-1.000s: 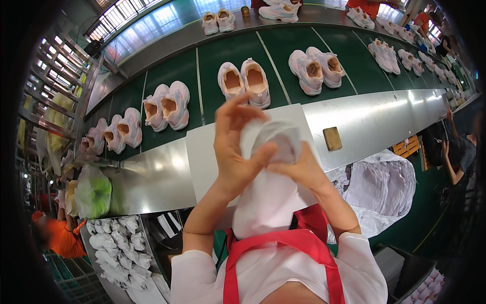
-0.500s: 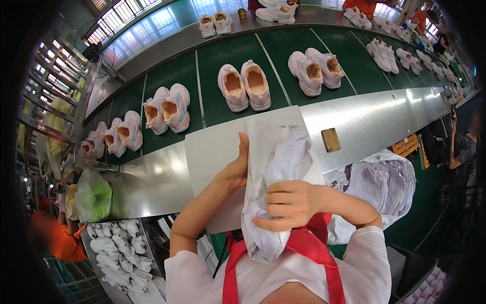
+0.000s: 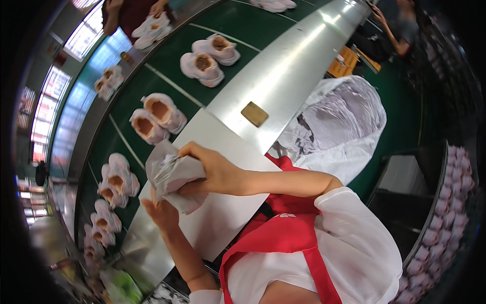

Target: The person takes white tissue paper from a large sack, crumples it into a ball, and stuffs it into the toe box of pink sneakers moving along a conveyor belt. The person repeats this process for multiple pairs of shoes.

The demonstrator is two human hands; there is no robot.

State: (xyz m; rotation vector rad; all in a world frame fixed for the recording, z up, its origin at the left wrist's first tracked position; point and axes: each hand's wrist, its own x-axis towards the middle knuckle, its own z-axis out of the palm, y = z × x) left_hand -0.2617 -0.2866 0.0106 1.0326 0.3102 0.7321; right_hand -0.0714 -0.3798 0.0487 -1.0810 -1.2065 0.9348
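A bunched bundle of white and greyish paper (image 3: 177, 175) is held up over the near edge of the green belt. My right hand (image 3: 217, 171) grips it from the right, thumb and fingers closed around its side. Below the bundle, my left hand (image 3: 163, 212) supports it, its fingers partly hidden behind the paper. Under both forearms lies a flat white board (image 3: 223, 225). Just beyond the paper, a pair of pale pink-and-white sneakers (image 3: 158, 117) stands on the belt.
More sneaker pairs (image 3: 210, 58) line the green conveyor belt (image 3: 147, 83). A small brown block (image 3: 254, 114) rests on the metal ledge (image 3: 283, 66). To the right, a large white bag (image 3: 344, 116) holds crumpled paper. Several small pink-white bundles (image 3: 440, 223) fill a rack. Another person's hand (image 3: 161, 7) touches shoes across the belt.
My view has turned, so the belt now slants. The paper, earlier laid long against my chest, is now bunched and farther out to the left. Both hands have moved with it.
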